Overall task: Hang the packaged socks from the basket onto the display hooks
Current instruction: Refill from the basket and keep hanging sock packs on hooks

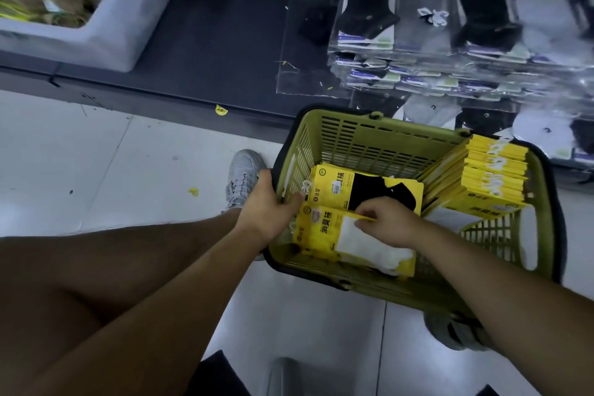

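Observation:
A green plastic basket (369, 141) stands on the floor with yellow sock packs in it. One pack with black socks (369, 188) lies flat, and a pack with white socks (324, 235) lies in front of it. A stack of yellow packs (491, 177) leans in the basket's right corner. My left hand (263, 206) grips the basket's left rim, thumb inside. My right hand (385, 219) pinches the top edge of the white-sock pack.
Clear-wrapped sock packs (427, 26) hang and pile on the dark display at the upper right. A white bin (106, 19) of goods sits on the dark shelf base at the upper left. My shoes (242, 177) stand on the white tiled floor beside the basket.

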Demonstrator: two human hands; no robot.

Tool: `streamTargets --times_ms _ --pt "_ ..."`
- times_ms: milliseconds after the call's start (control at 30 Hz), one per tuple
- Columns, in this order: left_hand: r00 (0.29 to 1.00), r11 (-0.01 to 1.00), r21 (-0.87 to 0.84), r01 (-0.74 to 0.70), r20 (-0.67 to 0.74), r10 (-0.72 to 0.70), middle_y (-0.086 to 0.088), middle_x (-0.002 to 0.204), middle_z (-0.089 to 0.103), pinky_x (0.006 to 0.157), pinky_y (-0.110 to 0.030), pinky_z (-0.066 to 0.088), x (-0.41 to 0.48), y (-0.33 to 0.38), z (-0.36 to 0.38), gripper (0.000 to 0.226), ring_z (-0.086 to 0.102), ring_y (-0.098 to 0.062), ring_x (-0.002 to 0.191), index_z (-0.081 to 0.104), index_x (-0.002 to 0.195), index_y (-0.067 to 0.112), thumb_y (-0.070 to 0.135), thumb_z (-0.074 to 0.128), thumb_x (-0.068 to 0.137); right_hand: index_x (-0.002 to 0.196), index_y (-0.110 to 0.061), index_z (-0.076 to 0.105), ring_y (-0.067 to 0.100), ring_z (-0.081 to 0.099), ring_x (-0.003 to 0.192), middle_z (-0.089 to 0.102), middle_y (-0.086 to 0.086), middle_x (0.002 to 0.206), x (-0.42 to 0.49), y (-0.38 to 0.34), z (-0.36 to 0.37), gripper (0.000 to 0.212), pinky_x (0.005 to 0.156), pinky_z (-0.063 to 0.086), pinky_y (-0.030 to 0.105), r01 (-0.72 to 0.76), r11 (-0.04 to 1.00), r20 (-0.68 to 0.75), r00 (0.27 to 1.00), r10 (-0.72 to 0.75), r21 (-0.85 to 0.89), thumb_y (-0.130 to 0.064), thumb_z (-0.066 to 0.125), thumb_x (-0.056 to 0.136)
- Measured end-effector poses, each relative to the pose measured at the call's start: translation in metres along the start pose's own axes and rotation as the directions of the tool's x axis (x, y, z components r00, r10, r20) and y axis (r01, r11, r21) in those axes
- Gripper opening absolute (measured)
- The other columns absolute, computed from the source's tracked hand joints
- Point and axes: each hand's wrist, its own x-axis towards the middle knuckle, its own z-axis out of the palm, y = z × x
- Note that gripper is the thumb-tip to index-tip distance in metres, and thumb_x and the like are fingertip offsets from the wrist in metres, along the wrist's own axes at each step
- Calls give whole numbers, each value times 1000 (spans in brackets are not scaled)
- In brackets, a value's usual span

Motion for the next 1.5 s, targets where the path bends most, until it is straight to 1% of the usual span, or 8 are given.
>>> streamTargets --times_ms 200,433,567,700,1033,1267,1400,1500 --pt "999 997 69 -44 -27 46 -8 136 62 103 -54 55 -4 23 -1 60 64 -30 121 41 141 17 36 74 95 96 -2 68 23 54 77 61 12 86 4 -20 -5 24 62 35 31 -29 993 29 999 32 -117 -25 62 97" --pt "1000 999 -39 -14 -17 14 -1 126 68 104 -47 56 -15 10 1 37 67 -21 111 44 141 21 26 58 107 117 -17 63 27 55 113 58 7 127 -5 0 20 16 86 40 31 -159 987 8 987 159 -14 -22 54 104" --pt "994 981 -164 99 -27 -105 -7 147 60 118 -54 43 -18 -2 9 52 54 -31 140 41 153 21 50 40 111 143 -15 51 30 47 133 48 8 149 3 3 27 39 100 40 34 -203 978 9 979 204 -39 -26 51 105" --pt "993 973 -213 87 -61 -103 10 124 63 107 -39 39 -14 -7 13 48 53 -24 134 53 144 27 55 35 110 123 -19 60 29 54 118 57 5 127 13 4 28 21 86 40 31 -182 983 24 983 182 -16 -24 53 104" --pt "992 963 -249 101 -51 -118 2 132 69 115 -55 46 -15 -6 11 68 62 -24 126 59 136 31 74 37 88 97 -21 59 20 56 95 59 1 103 14 11 12 4 72 40 29 -180 984 57 982 179 17 -19 58 101" --pt "995 976 -204 76 -50 -88 2 108 76 105 -53 54 -12 -11 9 27 71 -19 105 61 113 37 59 51 100 103 -3 64 24 55 75 61 20 95 6 17 -30 15 59 38 31 -265 957 63 964 259 117 -16 60 97" --pt "998 991 -130 -25 -63 17 4 131 60 111 -48 51 -12 -10 9 42 62 -20 122 49 134 27 47 64 101 103 5 64 30 60 82 64 35 99 -10 10 -58 16 72 41 38 -239 877 -43 959 282 417 -6 57 95" --pt "894 958 75 -278 -344 286 9 133 36 113 -31 39 -18 8 6 59 42 -14 132 51 136 16 55 63 93 103 0 66 33 63 91 68 26 102 -16 -20 -69 16 81 46 44 -105 711 -99 966 240 696 1 52 96"
